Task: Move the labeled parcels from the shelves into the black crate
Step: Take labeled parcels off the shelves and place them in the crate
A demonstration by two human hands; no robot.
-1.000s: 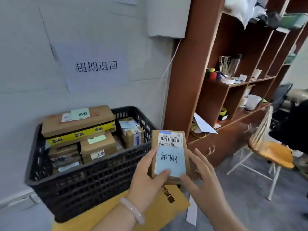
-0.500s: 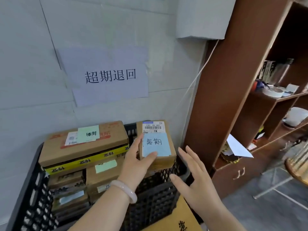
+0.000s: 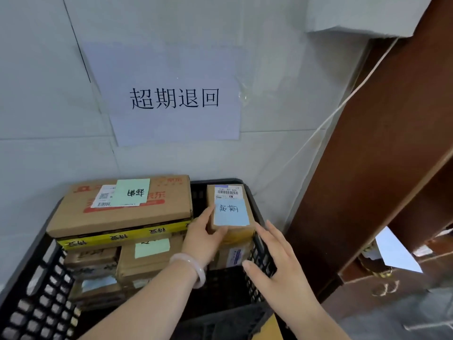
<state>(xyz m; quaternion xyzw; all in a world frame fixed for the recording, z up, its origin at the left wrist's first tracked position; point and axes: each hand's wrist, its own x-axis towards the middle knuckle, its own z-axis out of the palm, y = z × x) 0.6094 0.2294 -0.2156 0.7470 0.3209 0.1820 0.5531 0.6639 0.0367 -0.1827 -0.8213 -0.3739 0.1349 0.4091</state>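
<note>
A small brown parcel (image 3: pixel 241 229) with a barcode label and a blue handwritten note sits at the back right corner of the black crate (image 3: pixel 31 298), on top of another parcel. My left hand (image 3: pixel 203 239) grips its left and near edge, thumb on top. My right hand (image 3: pixel 282 271) hovers with straight fingers over the crate's right wall, just beside the parcel and not touching it. A large brown parcel (image 3: pixel 117 212) with a green note lies on a stack in the crate's left half.
Several more labelled parcels fill the crate below. A paper sign (image 3: pixel 171 99) with printed characters hangs on the white wall behind. A brown shelf unit (image 3: pixel 382 155) rises close on the right. A yellow envelope corner (image 3: pixel 269 330) shows under the crate's near edge.
My left hand has carried the small parcel from in front of the crate up and over into its back right corner. My right hand let go of it and now trails beside it.
</note>
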